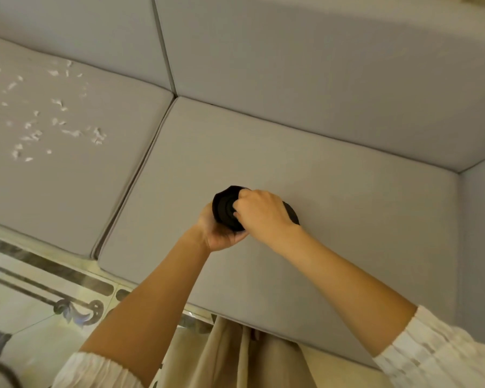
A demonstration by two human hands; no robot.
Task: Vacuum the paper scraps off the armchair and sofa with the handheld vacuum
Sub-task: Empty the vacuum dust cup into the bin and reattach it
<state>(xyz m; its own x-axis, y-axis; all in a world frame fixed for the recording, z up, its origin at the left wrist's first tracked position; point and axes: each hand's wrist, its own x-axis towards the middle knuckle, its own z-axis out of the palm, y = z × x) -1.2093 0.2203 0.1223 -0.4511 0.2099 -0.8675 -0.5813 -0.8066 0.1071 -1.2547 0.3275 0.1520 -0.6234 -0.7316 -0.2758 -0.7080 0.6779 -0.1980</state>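
1. Over the right seat cushion [305,169] of the grey sofa [291,65], both hands hold the black handheld vacuum [226,208].
2. Left hand [219,233] cups it from below, its grip curled round the body.
3. Right hand [263,212] clamps over the top.
4. White paper scraps [48,116] lie scattered on the left cushion [118,163], well apart from the vacuum.
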